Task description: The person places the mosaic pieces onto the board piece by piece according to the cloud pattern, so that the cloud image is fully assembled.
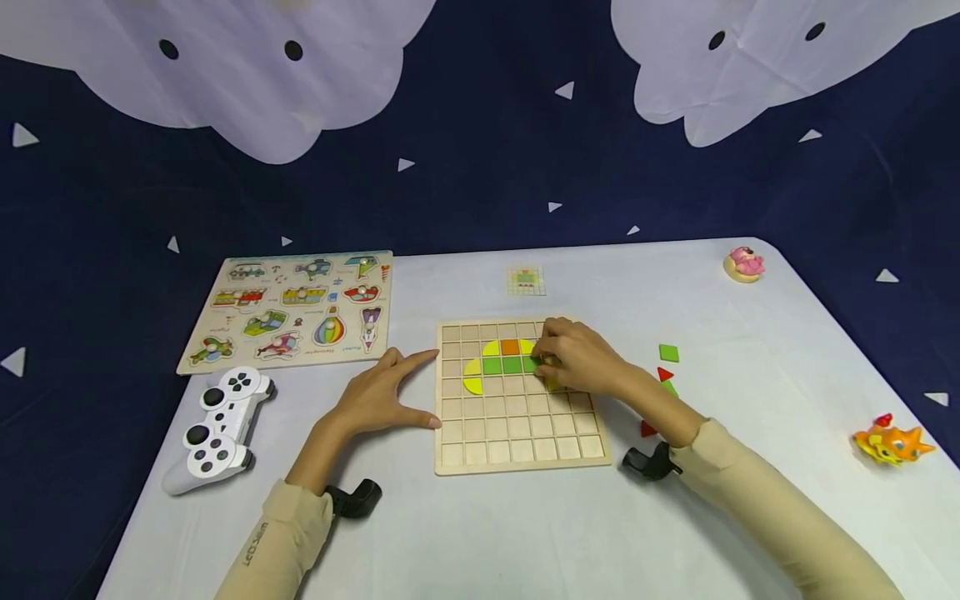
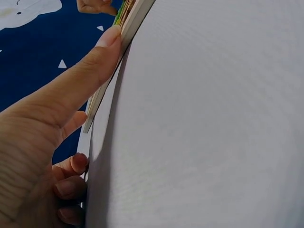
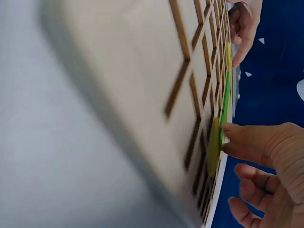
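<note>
A wooden grid board (image 1: 501, 454) lies on the table. Yellow curved pieces (image 1: 472, 377), an orange square (image 1: 510, 347) and a row of green squares (image 1: 512, 365) sit in its upper cells. My left hand (image 1: 378, 396) touches the board's left edge with thumb and forefinger spread wide; in the left wrist view its thumb (image 2: 90, 71) rests along the rim. Over the upper right cells, my right hand (image 1: 581, 357) pinches a green square (image 3: 224, 111) at the row's right end, beside a yellow piece (image 3: 213, 147). The hand partly hides these cells.
Right of the board lie a green square (image 1: 669, 353) and red triangles (image 1: 665, 374), partly behind my forearm. A small pattern card (image 1: 527, 281) lies beyond it. Leftward are a picture puzzle (image 1: 300, 308) and white game controller (image 1: 221, 425). Two toys (image 1: 745, 263) stand far right.
</note>
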A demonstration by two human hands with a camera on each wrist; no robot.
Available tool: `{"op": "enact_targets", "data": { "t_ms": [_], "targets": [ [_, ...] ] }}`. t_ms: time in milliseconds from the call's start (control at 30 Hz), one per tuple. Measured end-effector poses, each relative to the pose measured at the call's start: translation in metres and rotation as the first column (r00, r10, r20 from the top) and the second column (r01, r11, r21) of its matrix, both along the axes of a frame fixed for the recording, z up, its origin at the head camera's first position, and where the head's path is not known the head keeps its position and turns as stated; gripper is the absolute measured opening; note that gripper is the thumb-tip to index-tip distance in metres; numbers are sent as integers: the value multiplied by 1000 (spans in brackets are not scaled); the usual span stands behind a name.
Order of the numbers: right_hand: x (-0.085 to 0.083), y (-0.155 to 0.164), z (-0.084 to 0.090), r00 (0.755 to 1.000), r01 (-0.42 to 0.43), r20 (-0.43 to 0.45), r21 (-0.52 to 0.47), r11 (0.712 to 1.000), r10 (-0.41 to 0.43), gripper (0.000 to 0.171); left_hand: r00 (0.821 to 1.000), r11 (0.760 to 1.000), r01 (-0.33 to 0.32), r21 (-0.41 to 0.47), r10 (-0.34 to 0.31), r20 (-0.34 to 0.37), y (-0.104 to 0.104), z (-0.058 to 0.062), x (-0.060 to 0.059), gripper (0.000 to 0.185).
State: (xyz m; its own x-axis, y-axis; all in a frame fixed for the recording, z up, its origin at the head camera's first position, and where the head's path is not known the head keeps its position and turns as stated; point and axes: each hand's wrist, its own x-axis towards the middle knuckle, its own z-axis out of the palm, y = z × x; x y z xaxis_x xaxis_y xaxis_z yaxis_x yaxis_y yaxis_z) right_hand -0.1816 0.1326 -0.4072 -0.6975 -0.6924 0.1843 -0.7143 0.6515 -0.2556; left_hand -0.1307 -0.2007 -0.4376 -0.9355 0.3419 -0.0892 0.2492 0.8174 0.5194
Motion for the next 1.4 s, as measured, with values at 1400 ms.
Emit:
{"op": "enact_targets", "data": {
  "t_ms": [1400],
  "targets": [
    [8, 177, -4, 917, 393, 63, 25, 919, -394, 27, 1000, 1000, -4, 1, 4, 11, 1, 2, 1, 105]
  ]
}}
